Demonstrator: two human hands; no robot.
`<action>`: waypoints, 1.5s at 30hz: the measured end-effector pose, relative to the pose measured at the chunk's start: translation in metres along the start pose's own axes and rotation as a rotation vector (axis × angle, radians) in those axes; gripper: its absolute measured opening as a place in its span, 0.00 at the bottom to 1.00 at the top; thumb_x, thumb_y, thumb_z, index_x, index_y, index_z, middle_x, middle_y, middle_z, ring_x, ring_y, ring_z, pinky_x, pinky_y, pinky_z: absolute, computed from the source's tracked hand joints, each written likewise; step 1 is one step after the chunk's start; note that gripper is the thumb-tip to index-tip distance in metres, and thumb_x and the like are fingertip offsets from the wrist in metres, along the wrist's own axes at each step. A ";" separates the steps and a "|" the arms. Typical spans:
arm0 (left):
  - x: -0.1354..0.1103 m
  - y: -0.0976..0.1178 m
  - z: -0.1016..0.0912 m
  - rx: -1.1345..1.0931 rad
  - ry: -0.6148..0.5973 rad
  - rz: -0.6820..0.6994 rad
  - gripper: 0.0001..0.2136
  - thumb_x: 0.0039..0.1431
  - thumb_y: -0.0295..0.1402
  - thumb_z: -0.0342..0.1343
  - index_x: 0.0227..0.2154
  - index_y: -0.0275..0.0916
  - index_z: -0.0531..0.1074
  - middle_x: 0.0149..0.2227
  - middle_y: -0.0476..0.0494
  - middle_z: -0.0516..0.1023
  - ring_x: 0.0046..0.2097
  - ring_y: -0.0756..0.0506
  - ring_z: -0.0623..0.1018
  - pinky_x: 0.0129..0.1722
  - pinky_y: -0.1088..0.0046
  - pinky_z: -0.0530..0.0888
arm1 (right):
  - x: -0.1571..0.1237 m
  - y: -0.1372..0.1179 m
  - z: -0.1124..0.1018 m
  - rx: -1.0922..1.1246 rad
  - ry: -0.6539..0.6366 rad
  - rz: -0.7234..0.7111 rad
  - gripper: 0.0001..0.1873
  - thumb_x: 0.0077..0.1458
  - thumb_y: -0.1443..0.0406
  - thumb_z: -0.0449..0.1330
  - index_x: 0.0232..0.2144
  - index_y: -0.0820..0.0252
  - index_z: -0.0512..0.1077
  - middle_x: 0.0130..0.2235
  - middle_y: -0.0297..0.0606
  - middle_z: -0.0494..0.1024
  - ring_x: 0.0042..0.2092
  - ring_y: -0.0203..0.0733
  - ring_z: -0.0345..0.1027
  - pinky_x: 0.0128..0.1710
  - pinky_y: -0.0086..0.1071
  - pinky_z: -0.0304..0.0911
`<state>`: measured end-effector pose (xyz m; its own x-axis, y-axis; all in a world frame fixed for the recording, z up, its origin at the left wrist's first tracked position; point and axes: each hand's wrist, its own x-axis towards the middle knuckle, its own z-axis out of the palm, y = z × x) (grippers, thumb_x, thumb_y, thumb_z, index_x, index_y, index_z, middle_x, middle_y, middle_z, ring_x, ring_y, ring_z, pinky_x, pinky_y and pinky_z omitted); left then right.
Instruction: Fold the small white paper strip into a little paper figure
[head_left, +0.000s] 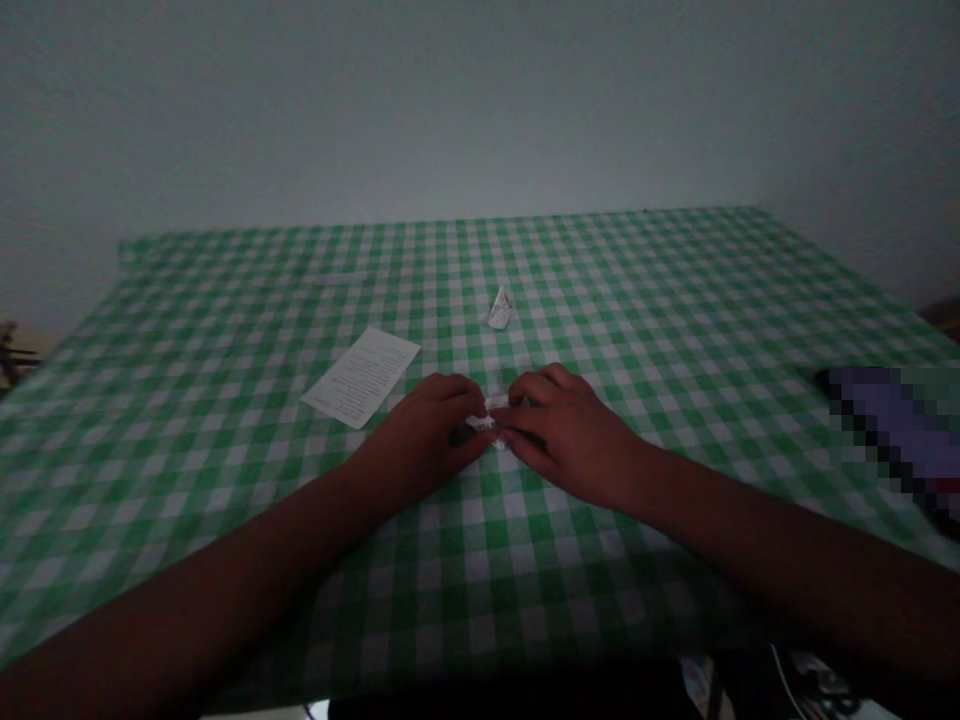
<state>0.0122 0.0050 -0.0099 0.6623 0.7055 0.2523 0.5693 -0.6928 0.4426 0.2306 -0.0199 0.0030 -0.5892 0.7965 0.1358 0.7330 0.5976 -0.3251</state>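
Both hands meet over the middle of the table, their fingertips closed on a small piece of white paper (484,424) that looks folded or crumpled. My left hand (427,428) grips its left side between thumb and fingers. From the right, my right hand (566,425) pinches the same paper. Fingers cover much of it, so its full shape is hidden. Left of my left hand lies a flat printed sheet (361,378) with lines of text too small to read. Beyond the hands, a small folded paper piece (499,308) stands or lies on the cloth.
A green and white checked tablecloth (637,310) covers the table, which reaches a plain wall (480,110) at the back. Near the right edge is a dark-rimmed, purple flat object (877,405), partly pixelated. A thin pale strip (335,279) lies at the back left.
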 end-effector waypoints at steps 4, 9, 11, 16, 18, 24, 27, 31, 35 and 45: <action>0.001 -0.001 0.001 -0.021 -0.001 -0.005 0.07 0.63 0.36 0.59 0.41 0.39 0.73 0.46 0.43 0.74 0.49 0.43 0.73 0.51 0.60 0.73 | 0.003 0.005 0.005 0.040 0.039 0.007 0.15 0.66 0.58 0.55 0.49 0.52 0.77 0.45 0.41 0.74 0.48 0.49 0.60 0.48 0.44 0.57; 0.001 -0.001 -0.001 -0.060 -0.011 -0.029 0.06 0.61 0.31 0.60 0.40 0.40 0.73 0.47 0.44 0.74 0.49 0.43 0.73 0.51 0.60 0.73 | 0.004 0.012 0.009 0.126 0.072 0.039 0.15 0.63 0.54 0.59 0.48 0.48 0.78 0.44 0.38 0.75 0.46 0.47 0.62 0.47 0.42 0.56; 0.001 0.000 -0.001 -0.070 -0.011 -0.036 0.05 0.60 0.30 0.60 0.39 0.40 0.73 0.47 0.44 0.73 0.50 0.43 0.72 0.51 0.60 0.72 | 0.004 0.013 0.010 0.137 0.082 0.044 0.15 0.61 0.54 0.60 0.47 0.48 0.78 0.45 0.38 0.75 0.46 0.46 0.63 0.47 0.42 0.56; 0.001 0.000 -0.001 -0.079 -0.022 -0.055 0.05 0.60 0.30 0.59 0.39 0.40 0.73 0.47 0.44 0.73 0.50 0.43 0.72 0.52 0.59 0.72 | 0.004 0.013 0.010 0.143 0.088 0.056 0.15 0.59 0.55 0.64 0.47 0.50 0.79 0.45 0.38 0.76 0.46 0.46 0.63 0.48 0.42 0.57; 0.001 0.000 -0.001 -0.086 -0.020 -0.054 0.05 0.61 0.31 0.59 0.39 0.40 0.73 0.47 0.44 0.73 0.50 0.43 0.72 0.52 0.60 0.72 | 0.005 0.013 0.010 0.151 0.086 0.058 0.15 0.57 0.57 0.65 0.47 0.51 0.79 0.45 0.38 0.76 0.46 0.46 0.63 0.48 0.41 0.57; 0.002 -0.001 -0.002 -0.092 -0.038 -0.061 0.04 0.61 0.31 0.58 0.39 0.41 0.73 0.47 0.44 0.73 0.50 0.43 0.72 0.52 0.60 0.71 | 0.006 0.016 0.008 0.160 0.059 0.047 0.17 0.54 0.59 0.67 0.47 0.51 0.78 0.45 0.38 0.75 0.46 0.47 0.64 0.48 0.42 0.57; 0.002 -0.003 -0.002 -0.099 -0.039 -0.054 0.05 0.61 0.29 0.58 0.39 0.41 0.73 0.47 0.45 0.73 0.50 0.43 0.72 0.52 0.61 0.71 | 0.007 0.015 0.007 0.159 0.037 0.055 0.17 0.54 0.59 0.66 0.47 0.51 0.78 0.45 0.38 0.75 0.46 0.47 0.63 0.48 0.43 0.58; 0.003 -0.007 -0.001 -0.097 -0.032 -0.043 0.04 0.60 0.29 0.58 0.39 0.41 0.73 0.46 0.46 0.74 0.50 0.44 0.72 0.52 0.61 0.71 | 0.006 0.014 0.005 0.156 0.026 0.048 0.17 0.56 0.59 0.66 0.48 0.51 0.78 0.45 0.39 0.75 0.47 0.48 0.63 0.48 0.44 0.58; 0.003 -0.007 -0.001 -0.078 -0.035 -0.026 0.03 0.62 0.31 0.58 0.38 0.41 0.74 0.46 0.46 0.74 0.49 0.44 0.73 0.51 0.61 0.71 | 0.004 0.018 0.004 0.184 0.048 -0.021 0.15 0.59 0.60 0.63 0.48 0.53 0.77 0.45 0.39 0.76 0.48 0.47 0.65 0.50 0.44 0.58; 0.002 -0.005 -0.003 -0.073 -0.054 -0.024 0.04 0.63 0.31 0.57 0.39 0.41 0.75 0.47 0.45 0.74 0.49 0.43 0.72 0.51 0.60 0.72 | 0.002 0.022 0.000 0.188 0.080 -0.118 0.16 0.61 0.70 0.56 0.49 0.57 0.76 0.45 0.41 0.76 0.48 0.45 0.66 0.50 0.43 0.61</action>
<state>0.0094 0.0103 -0.0084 0.6755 0.7112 0.1945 0.5499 -0.6617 0.5097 0.2454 -0.0056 -0.0038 -0.6329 0.7313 0.2542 0.5799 0.6653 -0.4702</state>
